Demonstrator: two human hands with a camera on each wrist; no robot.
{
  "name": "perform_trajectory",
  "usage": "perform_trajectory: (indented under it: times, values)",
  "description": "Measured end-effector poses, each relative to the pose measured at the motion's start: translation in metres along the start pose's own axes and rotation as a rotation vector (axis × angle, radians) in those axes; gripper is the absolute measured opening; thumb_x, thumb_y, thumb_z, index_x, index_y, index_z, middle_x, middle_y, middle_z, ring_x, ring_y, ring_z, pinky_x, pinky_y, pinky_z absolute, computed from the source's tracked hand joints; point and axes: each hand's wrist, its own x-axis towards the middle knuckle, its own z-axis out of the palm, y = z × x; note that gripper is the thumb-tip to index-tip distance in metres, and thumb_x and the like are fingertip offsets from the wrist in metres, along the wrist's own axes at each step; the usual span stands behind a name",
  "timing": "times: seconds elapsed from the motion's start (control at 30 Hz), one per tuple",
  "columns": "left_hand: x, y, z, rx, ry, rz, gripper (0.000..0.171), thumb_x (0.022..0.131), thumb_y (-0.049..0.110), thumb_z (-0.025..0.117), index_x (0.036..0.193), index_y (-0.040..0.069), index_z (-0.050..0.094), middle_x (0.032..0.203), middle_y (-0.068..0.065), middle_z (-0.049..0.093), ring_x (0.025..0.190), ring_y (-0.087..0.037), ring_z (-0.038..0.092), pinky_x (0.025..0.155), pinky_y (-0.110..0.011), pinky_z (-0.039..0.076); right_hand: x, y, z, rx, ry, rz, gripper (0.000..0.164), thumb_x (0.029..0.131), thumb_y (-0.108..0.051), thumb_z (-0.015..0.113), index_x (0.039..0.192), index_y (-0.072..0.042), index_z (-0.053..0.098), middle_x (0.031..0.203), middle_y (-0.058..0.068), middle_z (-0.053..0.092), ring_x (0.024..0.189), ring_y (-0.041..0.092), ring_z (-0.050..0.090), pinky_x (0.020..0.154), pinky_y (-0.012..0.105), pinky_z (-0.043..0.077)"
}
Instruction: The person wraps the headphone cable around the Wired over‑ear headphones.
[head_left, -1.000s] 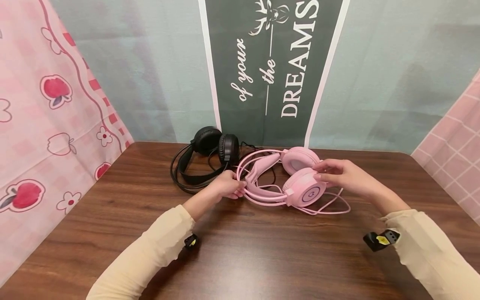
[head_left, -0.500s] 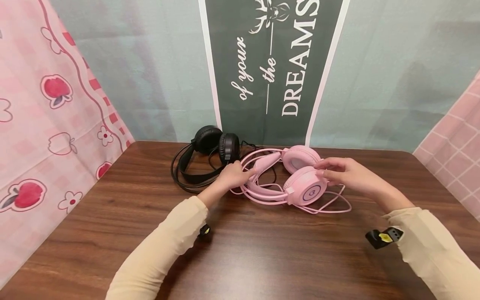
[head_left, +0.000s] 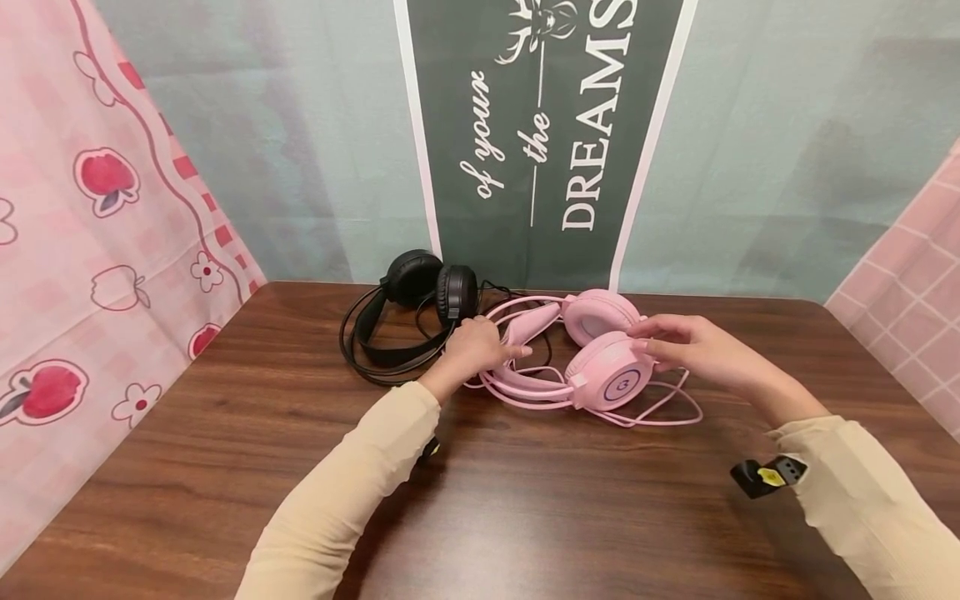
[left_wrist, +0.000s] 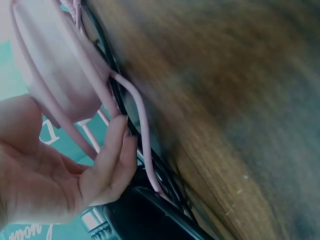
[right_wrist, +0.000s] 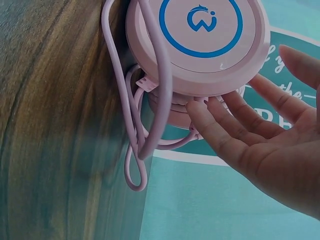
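The left hand (head_left: 476, 346) has a loose hold of the headband (left_wrist: 60, 65) of the pink headphones (head_left: 592, 358), fingers bent round it and thumb laid across; the right hand (head_left: 686, 343) is relaxed and spread, fingertips at the nearer ear cup (head_left: 618, 379), gripping nothing. The wooden table (head_left: 570, 500) bears the pink headphones towards its twelve o'clock edge. With these as the clock centre, the left hand sits at nine, having slid up from about eight over the last second, and the right hand stays at three. The headphones have hardly moved, so this looks like a change of hold rather than a lift. The black headphones (head_left: 459, 296) lie just past the left hand, between nine and ten; the pink cable (right_wrist: 165, 85) loops out at four.
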Motion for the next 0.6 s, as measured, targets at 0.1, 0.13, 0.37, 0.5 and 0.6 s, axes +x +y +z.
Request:
perform_trajectory:
  times: [0.1, 0.13, 0.37, 0.5, 0.6]
  values:
    - [0.0023, -0.0004, -0.0011, -0.002, -0.028, -0.015, 0.073, 0.070, 0.053, 0.072, 0.109, -0.004, 0.050, 0.099, -0.018, 0.058, 0.091, -0.028, 0.058, 0.073, -0.036, 0.051, 0.0002, -0.0007, 0.0002, -0.008, 0.001, -0.005, 0.032, 0.091, -0.017, 0.057, 0.115, 0.003, 0.057, 0.116, 0.023, 0.054, 0.084, 0.013, 0.062, 0.070, 0.036, 0.055]
    - [0.0029, -0.0004, -0.0012, -0.006, -0.033, -0.024, 0.076, 0.068, 0.050, 0.074, 0.113, -0.005, 0.047, 0.099, -0.018, 0.059, 0.090, -0.028, 0.058, 0.072, -0.036, 0.051, 0.0001, -0.0008, 0.0003, -0.010, 0.001, -0.006, 0.031, 0.091, -0.017, 0.057, 0.115, 0.003, 0.057, 0.115, 0.023, 0.054, 0.084, 0.013, 0.062, 0.070, 0.036, 0.055]
    - [0.0050, -0.0022, 0.0002, -0.009, -0.013, -0.046, 0.078, 0.069, 0.035, 0.076, 0.123, -0.007, 0.038, 0.099, -0.018, 0.061, 0.087, -0.027, 0.060, 0.068, -0.037, 0.052, -0.0007, -0.0015, 0.0003, 0.000, -0.005, -0.010, 0.031, 0.091, -0.016, 0.056, 0.115, 0.003, 0.057, 0.117, 0.023, 0.053, 0.084, 0.012, 0.061, 0.071, 0.037, 0.055]
    - [0.0039, -0.0033, 0.0008, -0.024, -0.006, -0.062, 0.073, 0.072, 0.033, 0.072, 0.124, -0.005, 0.038, 0.098, -0.016, 0.061, 0.086, -0.026, 0.060, 0.066, -0.036, 0.051, -0.0013, -0.0021, 0.0005, -0.003, -0.006, -0.017, 0.030, 0.091, -0.015, 0.056, 0.115, 0.003, 0.057, 0.116, 0.023, 0.053, 0.086, 0.011, 0.060, 0.071, 0.036, 0.055]
    - [0.0027, -0.0033, 0.0009, -0.017, 0.001, -0.054, 0.067, 0.075, 0.037, 0.069, 0.122, -0.003, 0.041, 0.098, -0.016, 0.061, 0.086, -0.026, 0.060, 0.066, -0.036, 0.051, -0.0014, -0.0021, 0.0008, 0.006, -0.010, -0.019, 0.030, 0.091, -0.014, 0.055, 0.115, 0.003, 0.056, 0.114, 0.023, 0.054, 0.086, 0.011, 0.060, 0.071, 0.036, 0.055]
